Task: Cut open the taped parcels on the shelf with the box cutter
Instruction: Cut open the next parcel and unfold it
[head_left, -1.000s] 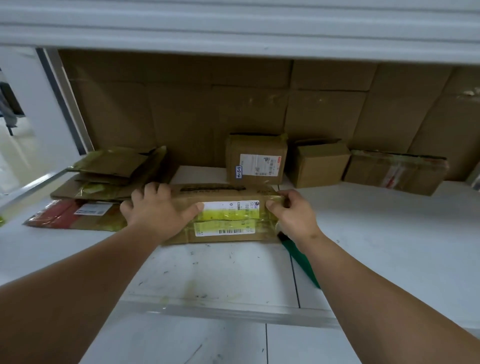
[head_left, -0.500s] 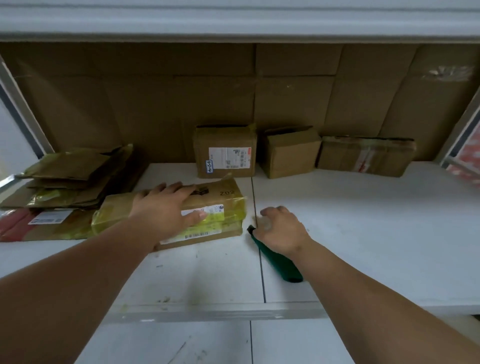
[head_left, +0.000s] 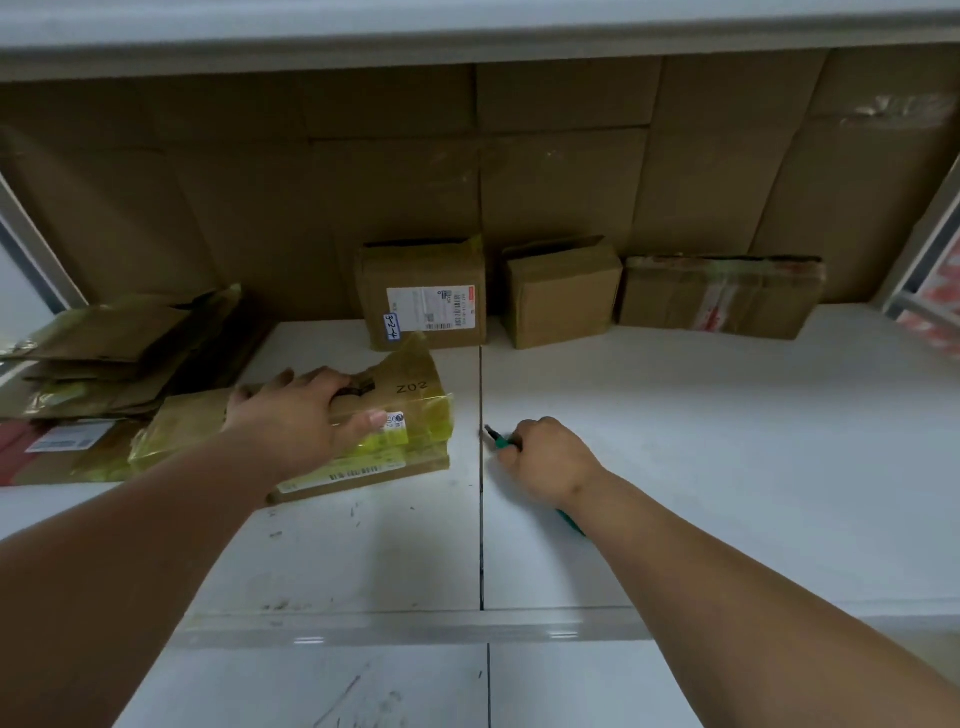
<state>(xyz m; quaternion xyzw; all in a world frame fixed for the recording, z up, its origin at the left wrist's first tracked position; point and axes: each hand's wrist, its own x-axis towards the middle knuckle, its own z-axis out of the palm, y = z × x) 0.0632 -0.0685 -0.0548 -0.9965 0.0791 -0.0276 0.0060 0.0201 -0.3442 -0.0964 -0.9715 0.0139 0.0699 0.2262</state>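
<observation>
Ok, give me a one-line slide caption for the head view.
Left hand steadies a taped parcel on the shelf while the right hand grips a green box cutter.

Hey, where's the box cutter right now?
In the head view, the green box cutter is gripped in the right hand, just right of the yellow-taped parcel under the left hand.

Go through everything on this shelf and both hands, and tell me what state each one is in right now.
Left hand: flat on the flat parcel.
Right hand: grips the box cutter.
Box cutter: tip clear of the parcel.
Flat parcel: lying flat, yellow tape on.
Labelled box: upright, top tape lifted.
Plain box: top flap raised.
Long parcel: taped, lying on its side.
</observation>
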